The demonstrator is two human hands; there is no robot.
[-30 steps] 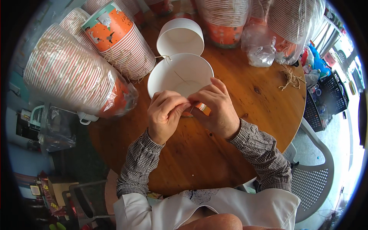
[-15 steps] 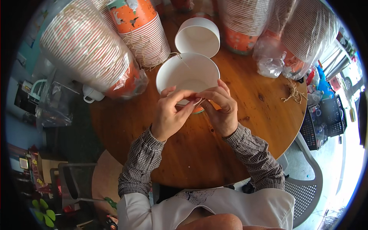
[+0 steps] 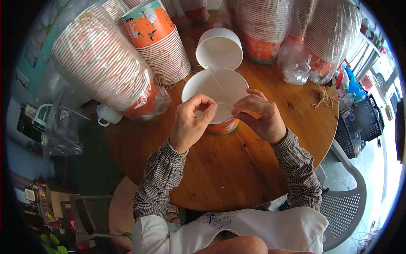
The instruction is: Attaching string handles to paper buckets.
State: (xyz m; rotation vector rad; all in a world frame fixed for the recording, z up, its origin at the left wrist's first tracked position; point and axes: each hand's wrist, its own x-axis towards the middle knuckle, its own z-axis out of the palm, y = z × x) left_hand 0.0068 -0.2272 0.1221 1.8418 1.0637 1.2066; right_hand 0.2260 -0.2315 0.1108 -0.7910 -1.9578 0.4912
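We keep the thin pale string [image 3: 223,111] taut over the orange-and-white paper cup [image 3: 216,98] standing mid-tabletop, toward the far edge. Our left hand [image 3: 191,122] and right hand [image 3: 259,115] each pinch it between thumb and fingers; short, even tension should serve best. Sleeved cup stacks [image 3: 101,63] crowd the round wooden tabletop's [image 3: 237,169] far-left edge.
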